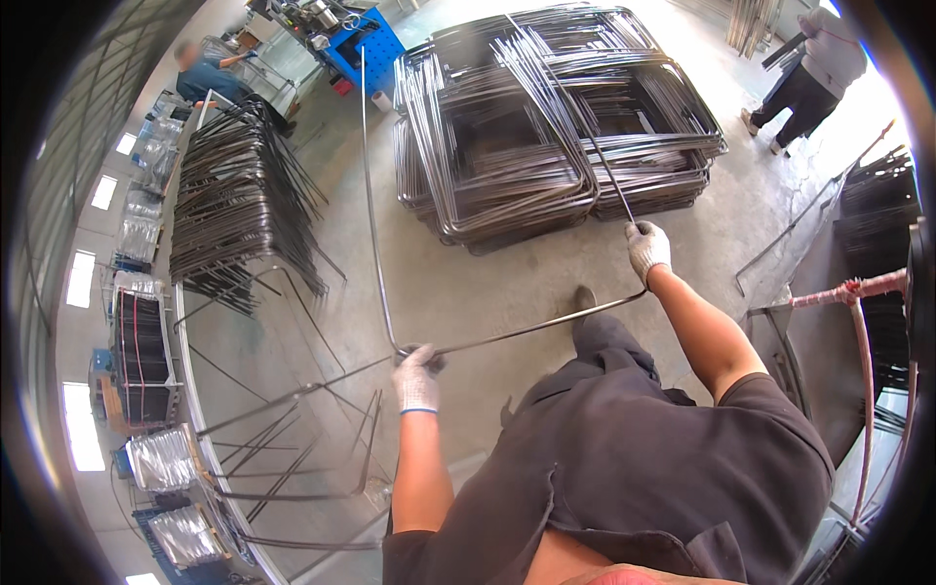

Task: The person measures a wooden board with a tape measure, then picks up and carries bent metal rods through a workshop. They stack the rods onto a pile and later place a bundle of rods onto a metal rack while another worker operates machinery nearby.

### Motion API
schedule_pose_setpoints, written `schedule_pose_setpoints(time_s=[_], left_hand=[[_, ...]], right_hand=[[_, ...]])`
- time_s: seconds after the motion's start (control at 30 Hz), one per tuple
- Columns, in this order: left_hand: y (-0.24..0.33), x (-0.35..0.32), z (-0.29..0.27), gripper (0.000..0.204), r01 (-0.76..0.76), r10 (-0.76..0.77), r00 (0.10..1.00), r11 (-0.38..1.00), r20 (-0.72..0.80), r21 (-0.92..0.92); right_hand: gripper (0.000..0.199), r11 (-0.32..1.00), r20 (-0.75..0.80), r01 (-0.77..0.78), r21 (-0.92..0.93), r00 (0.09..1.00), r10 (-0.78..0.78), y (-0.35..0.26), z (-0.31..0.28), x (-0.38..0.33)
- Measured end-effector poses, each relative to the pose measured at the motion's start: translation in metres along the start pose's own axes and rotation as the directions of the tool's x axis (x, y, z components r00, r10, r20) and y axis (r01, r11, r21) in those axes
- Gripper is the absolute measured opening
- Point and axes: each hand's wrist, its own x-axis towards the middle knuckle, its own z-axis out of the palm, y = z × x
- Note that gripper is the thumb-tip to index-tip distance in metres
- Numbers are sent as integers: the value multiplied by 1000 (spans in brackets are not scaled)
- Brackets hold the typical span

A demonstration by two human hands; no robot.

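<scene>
Both my hands wear pale knit work gloves and hold a thin U-shaped metal tube point(371, 210) in front of me. My left hand point(417, 378) is closed around it at its near left corner. With fingers wrapped round the right leg, my right hand point(647, 253) grips just above the other bend. The cross piece runs between my hands, over my leg. Both legs of the tube point away from me, the right one passing over a large stack of bent tube frames point(429, 175) on the floor.
Many dark bent tubes point(219, 219) hang on a long rack at the left. Far off stands a blue perforated bench point(375, 49). One person point(210, 78) is at the far left, another point(819, 73) at the far right. A pink-wrapped bar frame point(863, 288) stands close on my right.
</scene>
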Motion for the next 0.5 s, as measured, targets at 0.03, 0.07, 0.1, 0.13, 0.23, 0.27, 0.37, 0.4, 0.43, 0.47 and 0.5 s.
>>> schedule_pose_setpoints(time_s=[0.03, 0.07, 0.1, 0.13, 0.23, 0.27, 0.37, 0.4, 0.43, 0.47, 0.5], left_hand=[[-6, 24, 9, 21, 43, -43, 999, 998, 1, 40], [-14, 49, 19, 21, 88, -88, 996, 993, -3, 78], [-19, 73, 29, 20, 108, -105, 994, 985, -28, 132], [-25, 98, 41, 20, 147, -141, 989, 980, -47, 131], [-43, 167, 86, 14, 262, -249, 962, 957, -113, 124], [-50, 192, 102, 13, 310, -293, 945, 943, -142, 121], [-49, 247, 157, 10, 424, -389, 897, 892, -211, 155], [-49, 266, 170, 7, 438, -399, 889, 884, -224, 165], [-47, 286, 179, 6, 452, -408, 881, 875, -237, 174], [-46, 303, 186, 8, 471, -421, 871, 863, -254, 182], [-43, 317, 200, 8, 496, -449, 853, 856, -266, 147]], right_hand=[[36, 998, -39, 33, -44, 999, -35, 9, 11, 22], [36, 994, -72, 67, -92, 995, -74, 14, 21, 43], [35, 995, -75, 29, -93, 997, -36, 10, 31, 61], [35, 994, -82, 37, -104, 996, -46, 5, 42, 83], [34, 989, -73, 28, -148, 997, -40, -9, 75, 152], [34, 986, -54, 50, -159, 997, -59, -14, 86, 176], [36, 971, -32, 48, -234, 998, -57, -10, 120, 245], [36, 963, -26, 56, -264, 998, -65, -11, 132, 264], [36, 958, -6, 28, -285, 1000, -31, -12, 144, 284], [35, 951, 16, -1, -310, 1000, 6, -15, 157, 301], [34, 949, 0, -22, -316, 1000, 23, -14, 169, 316]])
